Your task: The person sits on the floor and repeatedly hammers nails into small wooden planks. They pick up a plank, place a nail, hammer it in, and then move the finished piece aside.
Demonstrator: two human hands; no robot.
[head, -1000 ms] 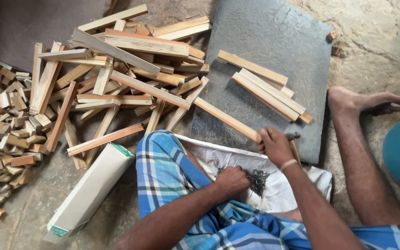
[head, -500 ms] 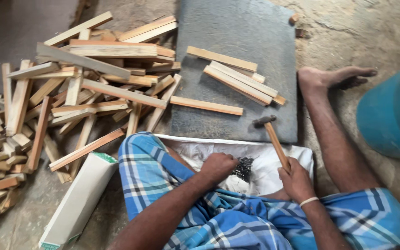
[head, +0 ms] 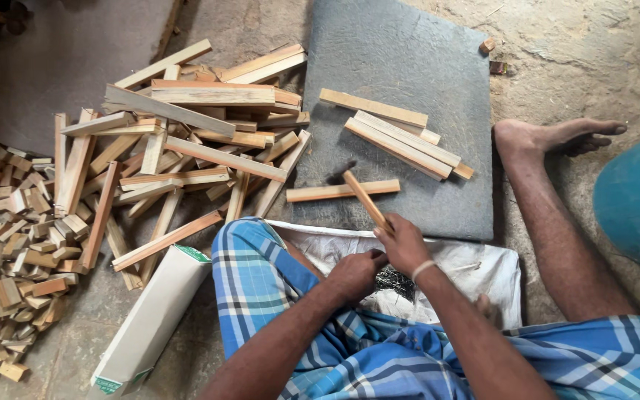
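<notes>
My right hand grips the wooden handle of a hammer. Its dark head lies beside a single wooden slat on the grey slab. Just left of it, my left hand rests with curled fingers at a small heap of dark nails on a white sack spread over my lap. I cannot tell whether it pinches a nail. A short stack of slats lies further back on the slab.
A big loose pile of long slats lies left of the slab, and a heap of small wood blocks at far left. A white carton sits by my left knee. My bare foot and a blue tub are on the right.
My right hand has swung the hammer left and forward, from the right of the nails to the single slat. My left hand stays at the nail heap.
</notes>
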